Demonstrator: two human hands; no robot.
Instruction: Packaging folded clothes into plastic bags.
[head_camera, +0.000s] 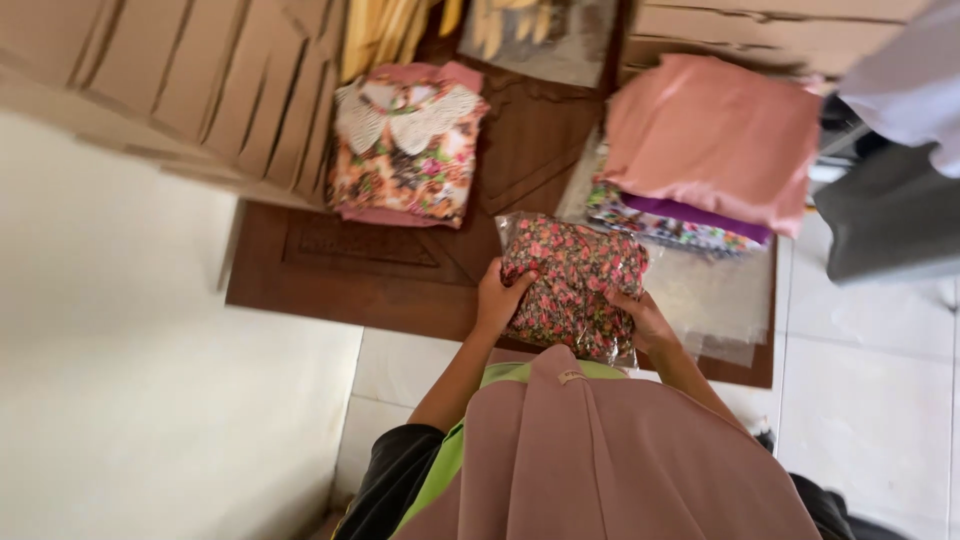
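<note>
A clear plastic bag holding a folded red floral garment is gripped on both sides. My left hand clasps its left edge and my right hand holds its lower right edge. The bag hovers over a dark brown carved wooden panel lying flat. Below my hands hangs my dusty pink cloth over a green top.
A folded floral dress with a white lace collar lies at the back. A pink folded stack rests on colourful fabrics and clear plastic bags at right. Cardboard stands back left. Another person's grey and white clothing is at right.
</note>
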